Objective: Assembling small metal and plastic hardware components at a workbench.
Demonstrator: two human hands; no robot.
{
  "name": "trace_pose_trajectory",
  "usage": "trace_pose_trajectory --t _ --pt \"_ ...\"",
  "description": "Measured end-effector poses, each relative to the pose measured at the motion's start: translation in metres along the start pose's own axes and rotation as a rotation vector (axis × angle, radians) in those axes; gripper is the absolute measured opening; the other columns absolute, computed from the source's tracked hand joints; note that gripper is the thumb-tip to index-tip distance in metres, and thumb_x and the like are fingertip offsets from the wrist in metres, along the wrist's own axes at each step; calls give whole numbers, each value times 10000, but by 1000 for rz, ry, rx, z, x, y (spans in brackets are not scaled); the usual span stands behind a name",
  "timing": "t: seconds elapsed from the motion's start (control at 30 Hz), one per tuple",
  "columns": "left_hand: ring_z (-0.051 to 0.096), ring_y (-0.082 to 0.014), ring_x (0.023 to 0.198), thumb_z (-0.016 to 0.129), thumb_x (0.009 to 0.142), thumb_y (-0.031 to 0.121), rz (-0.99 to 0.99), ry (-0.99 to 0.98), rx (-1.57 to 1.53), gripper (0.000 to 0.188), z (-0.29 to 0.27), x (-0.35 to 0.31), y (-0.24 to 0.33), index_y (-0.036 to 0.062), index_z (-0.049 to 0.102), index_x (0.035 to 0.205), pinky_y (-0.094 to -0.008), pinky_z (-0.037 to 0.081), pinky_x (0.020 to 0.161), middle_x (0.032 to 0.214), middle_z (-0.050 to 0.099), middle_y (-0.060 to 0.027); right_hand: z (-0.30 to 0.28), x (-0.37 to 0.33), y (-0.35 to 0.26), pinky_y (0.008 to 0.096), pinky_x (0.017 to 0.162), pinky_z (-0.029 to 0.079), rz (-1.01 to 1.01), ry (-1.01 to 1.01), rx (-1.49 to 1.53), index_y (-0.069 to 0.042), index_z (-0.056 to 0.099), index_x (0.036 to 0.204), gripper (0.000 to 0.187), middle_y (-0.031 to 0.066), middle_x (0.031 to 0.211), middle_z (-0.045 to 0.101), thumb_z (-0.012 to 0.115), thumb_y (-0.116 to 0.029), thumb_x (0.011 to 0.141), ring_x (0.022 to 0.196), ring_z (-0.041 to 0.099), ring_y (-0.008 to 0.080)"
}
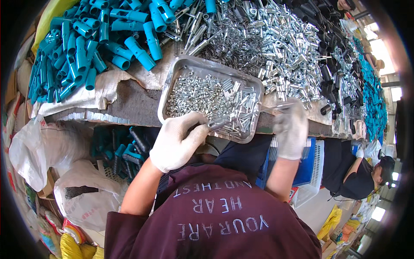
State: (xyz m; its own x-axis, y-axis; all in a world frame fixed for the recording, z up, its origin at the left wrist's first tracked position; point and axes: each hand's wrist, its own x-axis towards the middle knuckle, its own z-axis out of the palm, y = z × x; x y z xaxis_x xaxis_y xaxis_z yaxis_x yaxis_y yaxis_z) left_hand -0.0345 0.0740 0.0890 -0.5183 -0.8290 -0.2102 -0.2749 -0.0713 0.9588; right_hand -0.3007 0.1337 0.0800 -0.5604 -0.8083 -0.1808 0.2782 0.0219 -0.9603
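the white-gloved left hand (180, 140) pinches a grey cylindrical metal part (219, 122) over the shallow silvery metal tray (182, 68); likely light, stiff, slick, best gripped mid-barrel. blur hides the white-gloved right hand's (291, 129) grip.

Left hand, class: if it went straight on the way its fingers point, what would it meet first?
The small metal parts in the tray, most likely, led by the metal piece the left hand holds; its height is unclear, so it might pass above them.

Free room above the metal tray (186, 67), heaped silver parts (293, 56) as obstacle beyond.
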Motion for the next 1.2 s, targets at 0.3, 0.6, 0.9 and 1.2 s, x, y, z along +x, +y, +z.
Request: trace_pose_trajectory --t 0.3,0.6,0.9,1.2 --pt "570 -82 692 630 821 95 31 88 121 184 13 3 -1 -34 649 952 -264 479 653 757 645 -77 25 -13 13 205 435 482 96 -189 2 -34 548 1125 207 134 926 672 527 -207 1012 571 623 119" --pt "659 -207 670 674 787 198 -41 129 -62 240 19 8 -18 -8 665 908 -320 515 662 753 659 -158 26 -4 15 182 440 441 170 -262 89 -36 553 1119 210 148 943 698 503 -215 1022 553 610 98" --pt "539 -68 698 634 824 113 44 101 161 179 19 12 -6 -19 634 945 -237 445 629 764 623 -32 46 -13 14 208 535 496 157 -222 -25 -14 618 1111 204 57 956 644 569 -164 982 678 633 106" --pt "534 -84 656 611 824 171 -30 18 43 212 14 20 3 -23 664 891 -268 440 607 690 601 -43 52 -18 25 242 674 553 84 -283 -168 38 669 1132 254 50 969 658 531 -128 998 834 609 81"
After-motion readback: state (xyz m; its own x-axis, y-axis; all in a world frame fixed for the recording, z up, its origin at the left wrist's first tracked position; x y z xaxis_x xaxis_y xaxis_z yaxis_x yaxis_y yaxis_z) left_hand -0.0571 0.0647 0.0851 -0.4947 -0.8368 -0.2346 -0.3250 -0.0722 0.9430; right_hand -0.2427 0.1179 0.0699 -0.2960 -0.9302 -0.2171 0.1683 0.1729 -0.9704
